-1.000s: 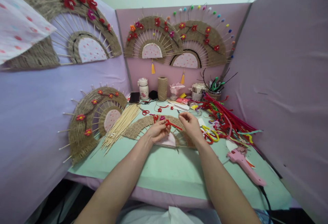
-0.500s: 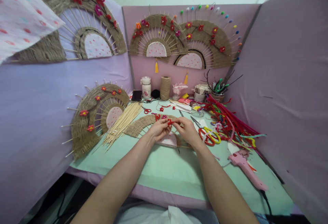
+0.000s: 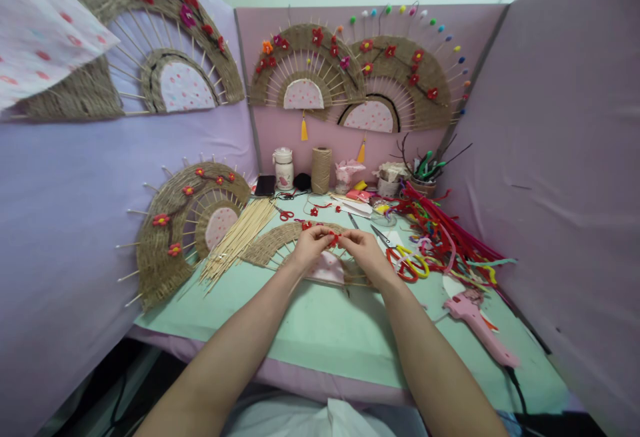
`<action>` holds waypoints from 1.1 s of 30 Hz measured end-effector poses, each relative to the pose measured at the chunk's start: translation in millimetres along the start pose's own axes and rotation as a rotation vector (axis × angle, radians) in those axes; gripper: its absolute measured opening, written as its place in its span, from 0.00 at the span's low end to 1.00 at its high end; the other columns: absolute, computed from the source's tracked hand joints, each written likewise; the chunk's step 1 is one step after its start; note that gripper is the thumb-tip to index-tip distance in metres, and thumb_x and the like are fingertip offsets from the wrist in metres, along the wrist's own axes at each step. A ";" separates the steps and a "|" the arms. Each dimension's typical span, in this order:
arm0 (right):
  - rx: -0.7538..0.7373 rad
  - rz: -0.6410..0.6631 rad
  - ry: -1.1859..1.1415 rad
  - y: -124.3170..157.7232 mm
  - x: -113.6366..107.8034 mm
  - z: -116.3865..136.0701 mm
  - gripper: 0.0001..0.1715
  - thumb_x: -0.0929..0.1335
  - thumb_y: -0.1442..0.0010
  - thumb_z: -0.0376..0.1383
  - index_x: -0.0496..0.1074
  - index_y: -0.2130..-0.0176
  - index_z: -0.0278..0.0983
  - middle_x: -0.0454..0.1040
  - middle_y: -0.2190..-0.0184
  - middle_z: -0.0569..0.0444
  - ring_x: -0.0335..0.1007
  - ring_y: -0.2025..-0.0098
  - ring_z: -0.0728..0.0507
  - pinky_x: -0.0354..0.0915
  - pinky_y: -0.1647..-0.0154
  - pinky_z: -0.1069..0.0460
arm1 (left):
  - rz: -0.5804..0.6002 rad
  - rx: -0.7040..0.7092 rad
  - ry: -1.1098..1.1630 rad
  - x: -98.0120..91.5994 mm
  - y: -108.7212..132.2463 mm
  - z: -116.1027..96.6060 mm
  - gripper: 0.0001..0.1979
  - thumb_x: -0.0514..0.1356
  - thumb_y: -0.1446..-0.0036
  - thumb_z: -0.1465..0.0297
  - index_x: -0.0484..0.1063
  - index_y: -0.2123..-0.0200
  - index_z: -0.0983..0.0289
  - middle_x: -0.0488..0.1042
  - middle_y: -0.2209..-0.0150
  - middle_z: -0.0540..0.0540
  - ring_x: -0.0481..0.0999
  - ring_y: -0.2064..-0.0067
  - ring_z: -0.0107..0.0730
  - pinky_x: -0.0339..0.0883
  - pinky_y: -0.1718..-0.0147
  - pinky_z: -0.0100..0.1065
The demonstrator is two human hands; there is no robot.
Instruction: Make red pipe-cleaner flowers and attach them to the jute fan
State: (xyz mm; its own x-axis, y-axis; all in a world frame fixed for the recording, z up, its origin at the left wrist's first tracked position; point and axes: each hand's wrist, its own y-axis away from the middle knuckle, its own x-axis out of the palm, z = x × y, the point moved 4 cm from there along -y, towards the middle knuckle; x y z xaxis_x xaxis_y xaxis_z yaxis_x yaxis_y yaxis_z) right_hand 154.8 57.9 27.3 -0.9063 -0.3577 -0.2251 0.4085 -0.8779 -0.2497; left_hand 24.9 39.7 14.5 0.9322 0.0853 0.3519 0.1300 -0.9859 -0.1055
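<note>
Between my two hands is a small red fuzzy pipe-cleaner flower (image 3: 334,240), held above a twine-wrapped fan (image 3: 273,240) that lies on the table. My left hand (image 3: 314,245) pinches the flower from its left side. From the right, my right hand (image 3: 361,247) pinches its other edge with thumb and forefinger. The fan has thin sticks and a pale spotted half-round centre (image 3: 327,268), partly covered by my hands. Some red flowers show on its upper edge, just behind my left hand.
A bundle of thin sticks (image 3: 237,240) lies to the left. Right of my hands are yellow- and red-handled scissors (image 3: 413,263), a heap of pipe cleaners (image 3: 445,230) and a pink glue gun (image 3: 480,330). A twine spool (image 3: 321,170) and jar (image 3: 283,170) stand behind.
My left fingers have turned over the red flower, so the back of that hand now faces up. My right hand stays pinched close beside it. The view has shifted slightly.
</note>
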 end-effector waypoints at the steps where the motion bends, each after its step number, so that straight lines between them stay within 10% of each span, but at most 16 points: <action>1: 0.025 0.021 -0.042 -0.2 -0.2 -2.2 0.15 0.66 0.49 0.44 0.72 0.72 0.34 0.72 0.75 0.55 0.64 0.71 0.47 0.59 0.68 0.53 | 0.012 0.032 -0.043 0.9 0.6 -3.2 0.07 0.67 0.62 0.73 0.72 0.77 0.68 0.71 0.79 0.50 0.67 0.75 0.23 0.59 0.73 0.27; 15: 0.454 0.334 -0.521 6.4 9.3 -15.2 0.08 0.68 0.52 0.39 0.69 0.74 0.36 0.62 0.83 0.60 0.54 0.80 0.52 0.55 0.77 0.55 | 0.257 0.252 -0.271 8.0 8.2 -21.3 0.02 0.64 0.58 0.76 0.75 0.78 0.65 0.71 0.73 0.53 0.68 0.68 0.28 0.62 0.66 0.29; 24: -0.147 -0.030 0.013 -0.7 -8.4 9.5 0.16 0.66 0.46 0.44 0.70 0.59 0.39 0.72 0.61 0.51 0.67 0.59 0.44 0.62 0.58 0.48 | 0.058 -0.219 0.396 -6.7 -3.6 4.8 0.11 0.66 0.61 0.81 0.68 0.73 0.69 0.69 0.75 0.49 0.67 0.76 0.17 0.62 0.74 0.21; 33: -0.451 -0.098 0.323 7.4 -0.8 27.2 0.08 0.65 0.43 0.40 0.71 0.65 0.39 0.71 0.67 0.51 0.65 0.60 0.42 0.60 0.56 0.47 | 0.068 -0.241 0.421 -3.2 -0.9 8.3 0.10 0.65 0.59 0.82 0.68 0.73 0.69 0.70 0.75 0.51 0.68 0.76 0.18 0.63 0.74 0.21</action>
State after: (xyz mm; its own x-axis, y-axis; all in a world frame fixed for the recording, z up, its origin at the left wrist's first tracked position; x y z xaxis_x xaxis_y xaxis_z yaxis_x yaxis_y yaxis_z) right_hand 155.6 43.1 51.3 -0.8922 -0.1037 -0.4396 0.3944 -0.6534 -0.6462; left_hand 24.6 41.5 5.8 0.7115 0.0026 0.7027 -0.0551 -0.9967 0.0595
